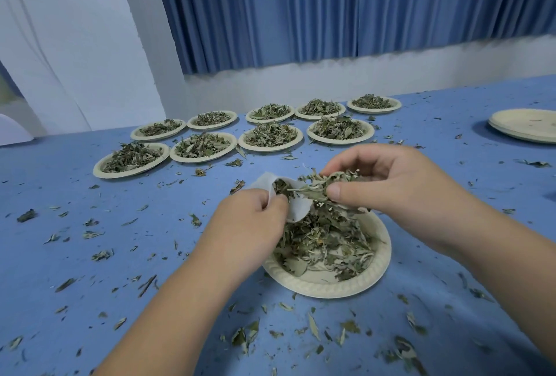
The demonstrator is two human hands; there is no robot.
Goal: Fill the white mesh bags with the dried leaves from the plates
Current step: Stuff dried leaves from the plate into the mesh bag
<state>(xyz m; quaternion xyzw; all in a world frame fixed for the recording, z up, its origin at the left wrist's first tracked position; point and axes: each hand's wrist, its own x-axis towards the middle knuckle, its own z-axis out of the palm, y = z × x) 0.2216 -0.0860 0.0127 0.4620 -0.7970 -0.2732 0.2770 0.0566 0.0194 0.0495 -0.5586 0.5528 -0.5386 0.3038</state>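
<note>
I see the left hand (246,219) pinch the white bag (268,182) above the plate (319,289); the right hand (400,186) grips leaves (319,185), half hiding the bag's mouth.

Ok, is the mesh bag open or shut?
Open. The left hand holds the white mesh bag by its rim, mouth gaping, while the right hand pinches dried leaves at it.

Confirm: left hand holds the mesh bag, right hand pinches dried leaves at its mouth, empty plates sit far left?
Not quite. The head view shows the empty plates at far right, not left. The left hand does hold the white mesh bag; the right hand pinches dried leaves.
</note>
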